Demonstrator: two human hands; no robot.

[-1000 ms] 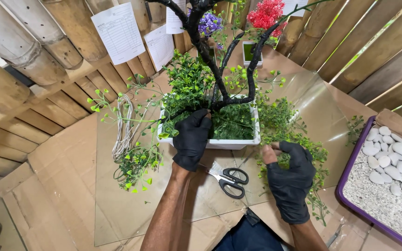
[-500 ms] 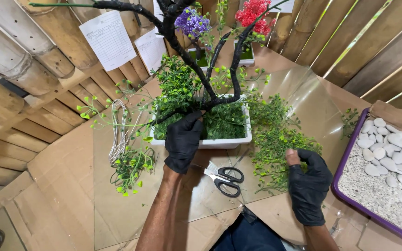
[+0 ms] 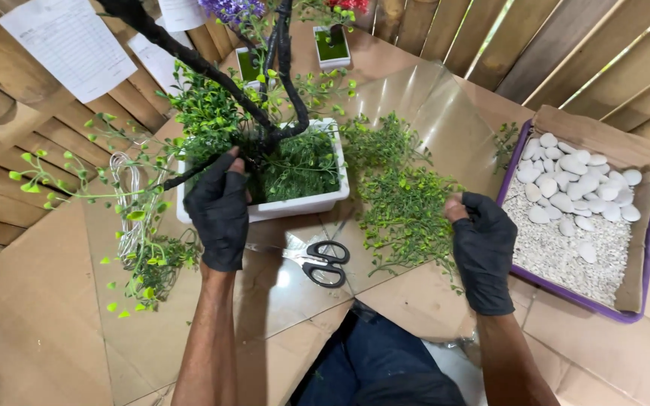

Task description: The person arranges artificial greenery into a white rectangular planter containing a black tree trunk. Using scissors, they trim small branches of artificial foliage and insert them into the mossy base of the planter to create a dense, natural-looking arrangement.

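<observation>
A person's two arms in black gloves reach over a floor of flattened cardboard covered with a clear plastic sheet (image 3: 415, 98). The left hand (image 3: 221, 210) rests on the front left rim of a white rectangular planter (image 3: 302, 204), fingers curled around the base of a dark twisted artificial tree trunk (image 3: 283, 83) that rises from green moss-like filling inside it. The right hand (image 3: 483, 244) sits well to the right, fingers closed in a loose fist pinching the edge of a pile of loose green plastic sprigs (image 3: 400, 195) lying just right of the planter. Black-handled scissors (image 3: 325, 263) lie on the plastic between the hands. At far right, a purple tray (image 3: 566, 295) lined with cardboard holds white pebbles (image 3: 573, 177) and gravel. A coil of pale wire (image 3: 126, 203) lies left of the planter.
</observation>
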